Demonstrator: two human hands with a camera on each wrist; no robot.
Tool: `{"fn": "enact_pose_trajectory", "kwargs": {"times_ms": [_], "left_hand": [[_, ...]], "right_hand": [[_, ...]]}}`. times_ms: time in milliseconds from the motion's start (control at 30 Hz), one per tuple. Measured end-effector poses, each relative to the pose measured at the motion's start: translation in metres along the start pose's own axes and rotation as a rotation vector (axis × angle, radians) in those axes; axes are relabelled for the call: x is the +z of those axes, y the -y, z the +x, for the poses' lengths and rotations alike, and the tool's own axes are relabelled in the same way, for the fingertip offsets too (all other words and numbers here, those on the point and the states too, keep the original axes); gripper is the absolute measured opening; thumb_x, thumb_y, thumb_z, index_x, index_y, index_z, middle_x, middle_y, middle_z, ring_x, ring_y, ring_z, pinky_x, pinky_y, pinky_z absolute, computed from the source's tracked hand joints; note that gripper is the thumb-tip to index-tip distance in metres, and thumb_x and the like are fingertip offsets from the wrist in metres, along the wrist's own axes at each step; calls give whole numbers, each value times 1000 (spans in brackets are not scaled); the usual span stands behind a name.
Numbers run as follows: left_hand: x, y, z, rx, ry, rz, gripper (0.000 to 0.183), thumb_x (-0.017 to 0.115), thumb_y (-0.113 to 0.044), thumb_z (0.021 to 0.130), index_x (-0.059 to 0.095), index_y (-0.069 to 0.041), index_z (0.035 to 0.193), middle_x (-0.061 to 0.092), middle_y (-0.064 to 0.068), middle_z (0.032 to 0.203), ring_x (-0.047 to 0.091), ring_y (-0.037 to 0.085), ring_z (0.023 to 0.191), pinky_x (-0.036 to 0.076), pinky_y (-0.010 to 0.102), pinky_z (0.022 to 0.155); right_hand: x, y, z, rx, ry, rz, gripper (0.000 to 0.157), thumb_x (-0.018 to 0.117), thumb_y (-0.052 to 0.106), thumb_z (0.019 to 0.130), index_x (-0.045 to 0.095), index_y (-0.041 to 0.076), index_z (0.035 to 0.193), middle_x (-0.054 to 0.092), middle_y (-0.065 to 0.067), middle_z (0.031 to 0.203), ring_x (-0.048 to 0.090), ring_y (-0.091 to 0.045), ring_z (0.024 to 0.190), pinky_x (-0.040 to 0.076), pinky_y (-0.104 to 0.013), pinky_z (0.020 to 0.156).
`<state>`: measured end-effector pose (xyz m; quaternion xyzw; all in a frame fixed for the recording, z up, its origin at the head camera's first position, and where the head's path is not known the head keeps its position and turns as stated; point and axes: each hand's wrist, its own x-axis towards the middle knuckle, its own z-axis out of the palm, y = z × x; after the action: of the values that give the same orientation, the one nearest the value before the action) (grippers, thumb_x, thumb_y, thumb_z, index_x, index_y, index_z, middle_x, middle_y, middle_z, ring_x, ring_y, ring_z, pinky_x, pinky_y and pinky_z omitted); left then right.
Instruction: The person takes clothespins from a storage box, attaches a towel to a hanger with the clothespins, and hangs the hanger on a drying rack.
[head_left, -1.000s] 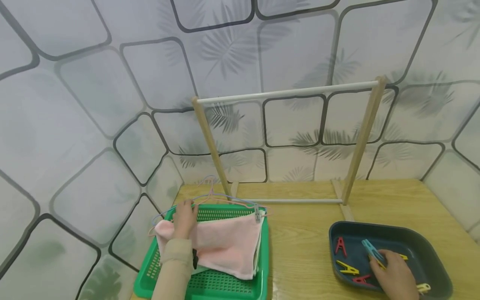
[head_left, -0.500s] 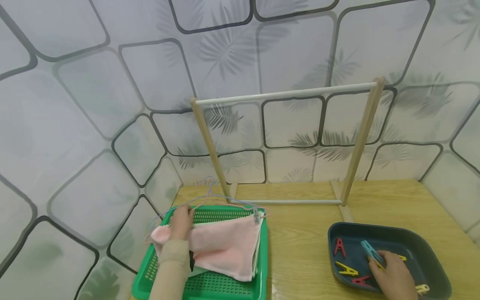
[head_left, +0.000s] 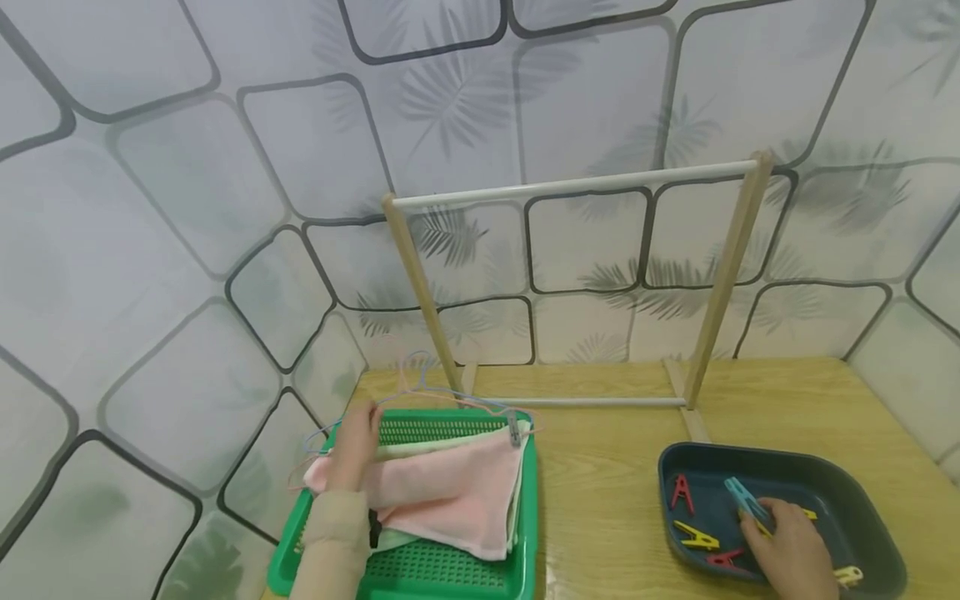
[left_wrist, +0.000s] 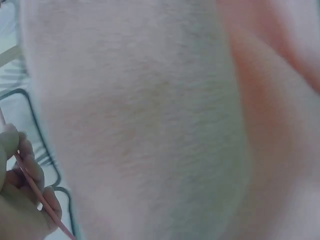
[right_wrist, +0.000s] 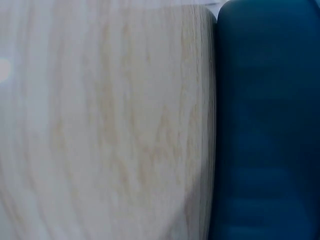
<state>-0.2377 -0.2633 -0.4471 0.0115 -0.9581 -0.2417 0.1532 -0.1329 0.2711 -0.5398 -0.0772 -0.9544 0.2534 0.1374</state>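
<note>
My left hand (head_left: 357, 446) grips the thin wire of a pink hanger (left_wrist: 37, 192), its fingers curled round it. A pink towel (head_left: 450, 496) hangs from that hanger, over the green basket (head_left: 531, 517), and fills most of the left wrist view. Behind it are a blue hanger (head_left: 420, 367) and a pale green cloth (head_left: 397, 540). A grey clip (head_left: 514, 428) sits at the towel's right top corner. In the dark blue tray (head_left: 862, 508), my right hand (head_left: 797, 546) pinches a blue clothespin (head_left: 742, 497), with a bit of yellow beside it. The right wrist view does not show this hand.
Red clothespins (head_left: 682, 494), a yellow clothespin (head_left: 697, 536) and a cream clothespin (head_left: 847, 576) lie in the tray. A wooden rack with a white top rail (head_left: 570, 188) stands at the back of the wooden table (head_left: 600, 492), near the patterned wall.
My left hand has shifted slightly left, and the pink hanger's hook has moved left, apart from the blue one. More pale green cloth shows above the towel. The right hand stays in place.
</note>
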Motion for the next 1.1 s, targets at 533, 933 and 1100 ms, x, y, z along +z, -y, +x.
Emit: {"fn": "enact_pose_trajectory", "kwargs": {"times_ms": [533, 933, 1100], "left_hand": [[-39, -36, -8, 268, -279, -9, 22, 46, -28, 79, 49, -8, 71, 48, 1, 68, 45, 14, 61, 38, 29, 52], [-79, -63, -9, 350, -589, -44, 17, 56, -16, 74, 49, -3, 66, 47, 5, 57, 38, 15, 46, 30, 29, 43], [-92, -76, -8, 333, -644, -83, 18, 54, -17, 75, 50, -1, 66, 47, 7, 58, 42, 16, 51, 34, 29, 47]], "right_hand": [[-2, 2, -3, -7, -14, 12, 34, 57, 18, 66, 49, -7, 87, 47, -14, 71, 44, -26, 62, 34, -38, 46], [-2, 3, -1, -23, -18, 22, 31, 58, 16, 65, 50, -7, 85, 47, -17, 74, 44, -28, 63, 34, -40, 48], [-2, 2, -2, -44, -51, 40, 29, 58, 15, 66, 50, -7, 84, 47, -17, 74, 44, -28, 63, 33, -40, 48]]}}
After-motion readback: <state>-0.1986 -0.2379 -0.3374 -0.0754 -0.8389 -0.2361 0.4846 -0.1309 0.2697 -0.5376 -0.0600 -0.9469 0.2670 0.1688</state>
